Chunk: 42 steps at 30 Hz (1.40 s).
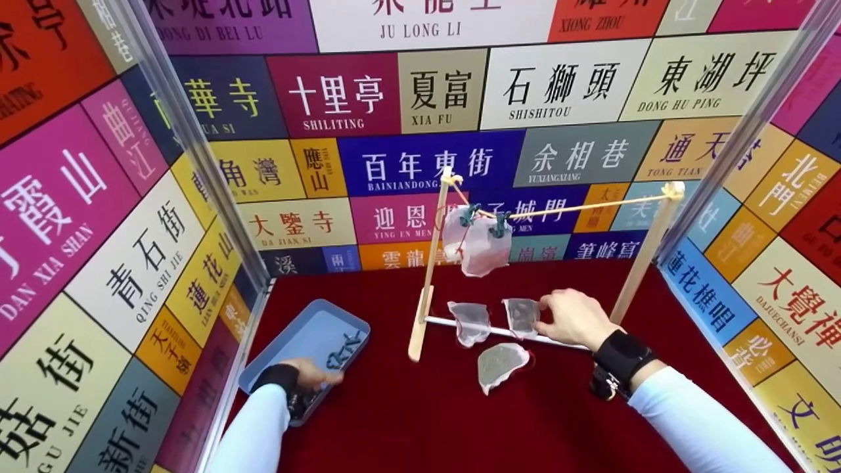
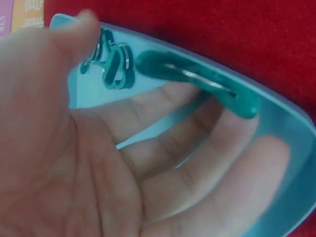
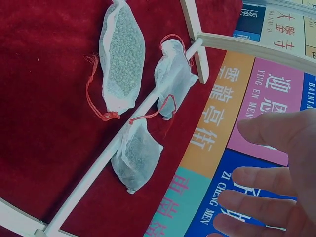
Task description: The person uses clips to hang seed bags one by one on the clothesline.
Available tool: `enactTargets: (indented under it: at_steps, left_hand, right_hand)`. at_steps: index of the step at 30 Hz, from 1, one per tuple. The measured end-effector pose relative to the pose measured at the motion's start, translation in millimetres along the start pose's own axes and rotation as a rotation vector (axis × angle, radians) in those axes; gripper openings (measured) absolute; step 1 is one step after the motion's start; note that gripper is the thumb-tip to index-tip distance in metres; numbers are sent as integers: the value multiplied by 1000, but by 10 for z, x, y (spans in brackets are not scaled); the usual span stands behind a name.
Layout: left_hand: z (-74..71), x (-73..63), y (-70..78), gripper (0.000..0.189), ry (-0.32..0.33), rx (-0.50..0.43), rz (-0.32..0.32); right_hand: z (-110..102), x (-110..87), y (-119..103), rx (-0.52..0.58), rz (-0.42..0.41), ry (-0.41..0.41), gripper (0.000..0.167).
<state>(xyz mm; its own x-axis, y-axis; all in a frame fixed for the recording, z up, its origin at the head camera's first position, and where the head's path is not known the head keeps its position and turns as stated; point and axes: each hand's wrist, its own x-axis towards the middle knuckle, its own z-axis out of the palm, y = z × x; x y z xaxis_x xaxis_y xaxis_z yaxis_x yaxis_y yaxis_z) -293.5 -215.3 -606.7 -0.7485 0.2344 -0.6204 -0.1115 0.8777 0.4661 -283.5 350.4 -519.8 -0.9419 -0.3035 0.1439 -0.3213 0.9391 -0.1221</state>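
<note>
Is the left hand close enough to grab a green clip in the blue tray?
Probably yes: the left hand is at the open blue tray, a green clip shows right at its fingertips, and nothing seems to block the way.

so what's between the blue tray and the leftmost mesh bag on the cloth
Head view shows the stand's left wooden foot, the left end of its white crossbar and red cloth between the tray and bag.
</note>
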Motion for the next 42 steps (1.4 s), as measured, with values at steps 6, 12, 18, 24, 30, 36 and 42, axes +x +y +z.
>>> enactTargets:
  at_steps: [6, 12, 18, 24, 30, 36, 42]
  left_hand:
    - [-45, -22, -9, 30, 21, 94, 19]
    - [-136, -82, 75, 15, 65, 75, 39]
    - [-181, -72, 275, 13, 220, 29, 111]
    - [-136, 120, 492, 9, 332, -33, 122]
    - [-43, 168, 808, 13, 362, -67, 180]
    - [43, 203, 1198, 16, 422, -143, 300]
    - [130, 220, 1577, 15, 406, -289, 382]
  right_hand:
    - [-2, -5, -12, -4, -3, -18, 33]
    - [-4, 25, -66, 3, -22, -22, 28]
    - [-20, 22, -155, 35, 4, -121, 30]
    - [-36, 25, -265, 65, 77, -194, 27]
    - [-23, 17, -340, 84, 70, -188, 23]
    - [18, 35, -402, 117, -26, -122, 15]
    - [72, 51, -480, 134, -122, -49, 14]
